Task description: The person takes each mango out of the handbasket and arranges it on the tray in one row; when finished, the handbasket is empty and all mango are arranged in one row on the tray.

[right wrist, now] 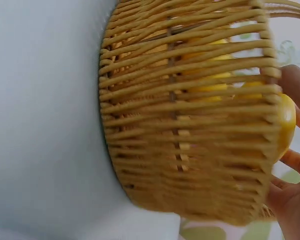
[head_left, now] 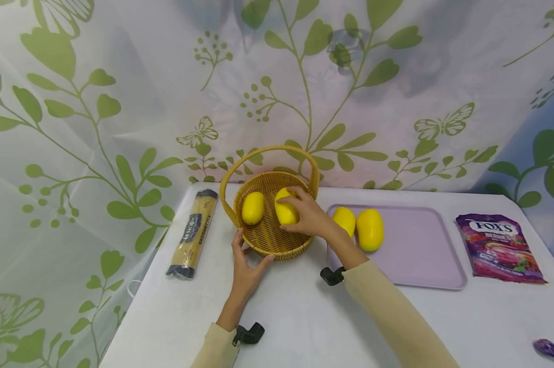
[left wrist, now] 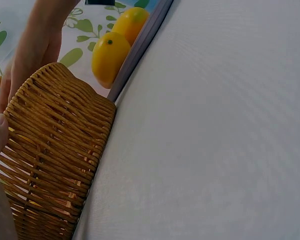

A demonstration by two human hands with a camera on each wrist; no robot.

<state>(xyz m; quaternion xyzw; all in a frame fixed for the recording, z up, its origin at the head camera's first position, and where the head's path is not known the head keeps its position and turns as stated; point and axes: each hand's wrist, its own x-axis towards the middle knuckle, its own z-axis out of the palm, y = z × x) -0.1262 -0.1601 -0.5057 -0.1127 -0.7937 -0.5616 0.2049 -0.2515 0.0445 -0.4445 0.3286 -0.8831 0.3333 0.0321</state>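
Note:
A brown wicker basket (head_left: 274, 254) with a tall hoop handle stands on the white-covered table. In it, on the left, lies one yellow mango (head_left: 253, 208). My right hand (head_left: 308, 212) reaches over the basket's right side and holds a second yellow mango (head_left: 287, 208) inside, thumb and fingers around it. In the right wrist view this mango (right wrist: 286, 127) shows just past the rim, between the fingers. My left hand (head_left: 247, 271) holds the basket at its front left, thumb at the front rim and fingers along the left side.
Right of the basket is a lilac tray (head_left: 415, 245) with two more mangoes (head_left: 370, 229) at its left end. A spaghetti pack (head_left: 194, 232) lies to the left, a purple Fox's candy bag (head_left: 500, 248) far right. A purple spoon (head_left: 547, 348) is near the right corner.

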